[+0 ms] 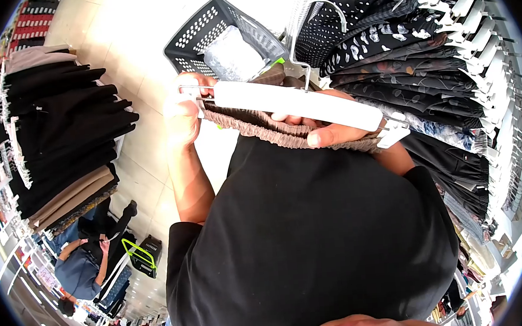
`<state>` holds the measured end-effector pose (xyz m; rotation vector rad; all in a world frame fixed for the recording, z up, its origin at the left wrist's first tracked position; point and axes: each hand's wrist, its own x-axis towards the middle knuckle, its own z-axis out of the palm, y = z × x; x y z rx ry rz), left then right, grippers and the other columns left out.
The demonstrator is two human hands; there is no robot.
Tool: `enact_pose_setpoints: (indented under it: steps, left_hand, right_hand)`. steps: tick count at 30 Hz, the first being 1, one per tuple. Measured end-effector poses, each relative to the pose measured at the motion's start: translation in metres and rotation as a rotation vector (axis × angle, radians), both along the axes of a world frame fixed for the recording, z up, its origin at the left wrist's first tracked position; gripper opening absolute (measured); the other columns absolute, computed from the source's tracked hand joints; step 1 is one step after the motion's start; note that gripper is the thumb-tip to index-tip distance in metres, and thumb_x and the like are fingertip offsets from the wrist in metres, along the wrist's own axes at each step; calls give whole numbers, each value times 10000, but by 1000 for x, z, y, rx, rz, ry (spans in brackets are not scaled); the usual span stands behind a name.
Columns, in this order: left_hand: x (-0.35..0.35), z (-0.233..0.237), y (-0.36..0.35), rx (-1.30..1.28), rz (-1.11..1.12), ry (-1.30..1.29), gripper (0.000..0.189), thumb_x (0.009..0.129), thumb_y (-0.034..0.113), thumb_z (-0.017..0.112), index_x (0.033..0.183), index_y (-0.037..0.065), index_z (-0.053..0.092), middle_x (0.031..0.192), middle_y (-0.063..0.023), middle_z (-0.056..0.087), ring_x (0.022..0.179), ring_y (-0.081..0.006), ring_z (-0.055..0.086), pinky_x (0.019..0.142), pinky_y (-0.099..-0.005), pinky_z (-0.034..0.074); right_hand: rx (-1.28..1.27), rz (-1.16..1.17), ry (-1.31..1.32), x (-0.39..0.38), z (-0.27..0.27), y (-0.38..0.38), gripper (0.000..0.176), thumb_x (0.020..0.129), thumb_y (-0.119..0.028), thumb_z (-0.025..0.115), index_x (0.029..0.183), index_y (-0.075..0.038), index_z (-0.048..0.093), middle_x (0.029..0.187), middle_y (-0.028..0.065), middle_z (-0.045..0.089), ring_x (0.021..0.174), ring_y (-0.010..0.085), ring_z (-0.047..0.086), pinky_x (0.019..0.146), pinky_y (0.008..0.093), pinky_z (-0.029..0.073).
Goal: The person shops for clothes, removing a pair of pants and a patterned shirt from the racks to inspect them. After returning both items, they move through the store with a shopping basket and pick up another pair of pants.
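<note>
A white clip hanger (296, 105) with a metal hook spans the space in front of my chest. Brown trousers with a gathered elastic waistband (258, 125) hang from its clips. My left hand (185, 111) appears at the frame's left end of the hanger, fingers closed around the clip there. Toward the other end, my right hand (331, 128) holds the waistband, with the thumb over its edge and fingers behind it. Most of the garment below the waistband is hidden.
A dark grey basket (189, 41) with a plastic-wrapped item (235, 50) stands ahead. Patterned dark garments (400, 80) hang on the right rack, black and beige ones (63, 110) on the left. Another person (78, 273) is at lower left, near a green-handled basket (143, 259).
</note>
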<state>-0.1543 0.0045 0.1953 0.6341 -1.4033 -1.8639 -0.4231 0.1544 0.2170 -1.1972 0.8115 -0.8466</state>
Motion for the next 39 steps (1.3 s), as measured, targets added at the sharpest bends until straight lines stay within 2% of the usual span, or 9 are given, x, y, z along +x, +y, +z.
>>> enact_pose_setpoints:
  steps: [4,15,19,21,25,26,27,30,39]
  left_hand:
    - [2,-1,2,-53,-5,-20,688,699,641,736,938,27,537,887,-94,580,855,-212,586,765,-321,502]
    - [6,-11,8,-79,135,-138,708,766,699,643,942,19,554,943,-115,618,851,-194,594,772,-317,495]
    - [13,-18,11,2,100,-78,690,752,670,679,976,28,556,931,-105,615,861,-195,601,780,-323,510]
    - [13,-17,13,17,92,-40,673,736,641,717,983,38,552,912,-97,607,849,-206,603,771,-326,513]
    - [7,-9,17,-65,59,-21,608,717,576,775,931,56,545,831,-85,586,780,-230,588,730,-347,498]
    - [5,-8,17,-135,-9,47,585,709,562,788,890,65,540,802,-85,580,756,-230,572,701,-354,477]
    - [2,-6,17,-205,-79,117,564,702,548,800,850,73,534,773,-85,574,731,-230,557,671,-361,455]
    - [-8,0,18,-348,-153,243,545,725,476,816,793,51,482,751,-114,566,702,-243,544,618,-353,444]
    - [-8,-3,20,-368,-195,250,538,727,481,811,822,42,517,778,-122,580,720,-241,548,639,-355,444]
  right_hand:
    - [-15,97,26,-1,18,-3,519,839,-242,744,1276,-22,572,1227,138,620,1172,232,570,1007,352,445]
    - [87,-285,-121,11,-5,12,414,855,-222,690,1184,18,614,1065,96,663,987,187,603,868,315,468]
    - [30,-174,51,7,-26,15,402,881,-246,698,1185,2,607,1048,76,674,950,166,622,845,307,489]
    - [-5,-170,89,8,-25,18,491,877,-210,697,1276,29,538,1211,130,624,1145,215,582,975,341,463]
    - [-121,-256,-115,15,-23,22,486,876,-198,701,1277,25,540,1215,93,616,1138,174,579,974,300,458]
    - [364,-195,-240,14,-20,24,441,900,-182,674,1273,18,553,1205,79,613,1107,134,574,945,275,466]
    - [300,-195,-235,17,-14,26,403,932,-188,650,1272,6,556,1107,29,634,933,48,587,779,188,483]
    - [249,-225,-174,20,-15,32,375,944,-219,648,1237,5,582,991,-9,604,859,30,547,756,191,463]
    - [230,-281,-133,25,-18,43,388,952,-248,637,1239,8,583,1034,16,625,931,56,567,825,213,465]
